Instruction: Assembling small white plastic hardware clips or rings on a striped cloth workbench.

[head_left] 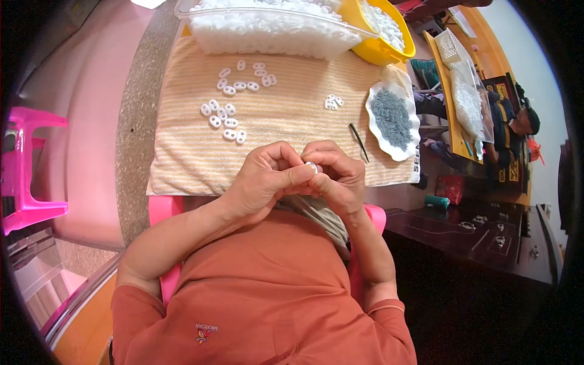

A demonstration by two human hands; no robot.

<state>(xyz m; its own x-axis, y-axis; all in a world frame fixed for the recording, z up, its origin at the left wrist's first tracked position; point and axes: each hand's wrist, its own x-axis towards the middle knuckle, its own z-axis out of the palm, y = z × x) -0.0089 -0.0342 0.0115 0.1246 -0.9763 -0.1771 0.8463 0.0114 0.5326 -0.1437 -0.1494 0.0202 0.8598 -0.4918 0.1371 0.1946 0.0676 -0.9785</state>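
My left hand (263,180) and my right hand (340,177) meet just past the near edge of the striped cloth. Between their thumbs and fingertips they pinch a small white plastic piece (312,165), mostly covered by the fingers. Beyond my left hand lie several white oval pieces with two holes (230,122), in loose groups. A slim black pointed tool (359,142) rests on the cloth to the right of my right hand. Past it sits a little cluster of smaller white parts (333,102).
A scalloped white dish (398,154) of small grey parts stands at the right edge of the cloth (292,82). At the back are a clear bin (274,42) and a yellow bowl (376,53), both full of white pieces. A pink stool (24,170) is left; a person (505,125) sits right.
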